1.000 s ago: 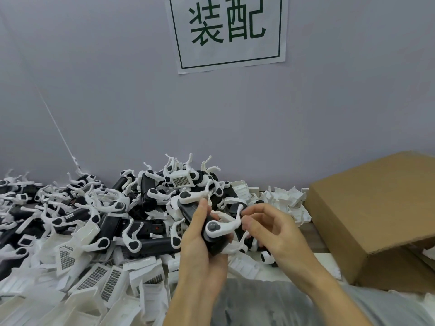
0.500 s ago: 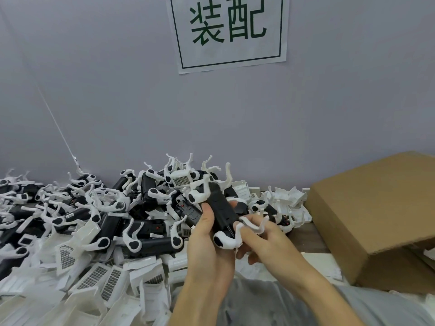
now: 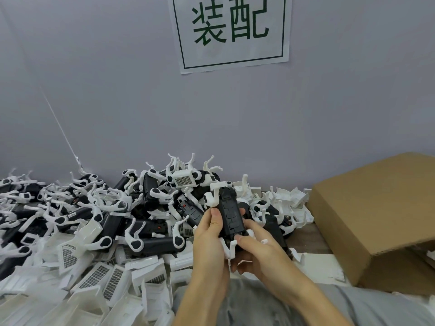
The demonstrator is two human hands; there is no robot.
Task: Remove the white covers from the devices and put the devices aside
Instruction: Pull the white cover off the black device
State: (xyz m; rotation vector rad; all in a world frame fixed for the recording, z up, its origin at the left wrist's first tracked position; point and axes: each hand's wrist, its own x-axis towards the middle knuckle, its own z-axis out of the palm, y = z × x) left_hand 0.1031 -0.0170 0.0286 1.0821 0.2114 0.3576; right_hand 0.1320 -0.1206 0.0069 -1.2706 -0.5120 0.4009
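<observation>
Both hands, left hand (image 3: 208,241) and right hand (image 3: 259,252), grip one black device (image 3: 229,214); heaped devices (image 3: 150,208) behind, cardboard box (image 3: 376,215) at the table's right edge.

Soft, even, cool light falls from above with no glare. Shadows are faint, gathering only between the piled parts (image 3: 98,222). Focus is sharp at centre; the near corners smear slightly, and wide-angle distortion bends the wall (image 3: 117,102) edges.

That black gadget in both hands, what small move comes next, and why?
Probably set the black gadget on the pile. No white cover shows on its upturned face, and both the left hand and right hand grip it.
</observation>
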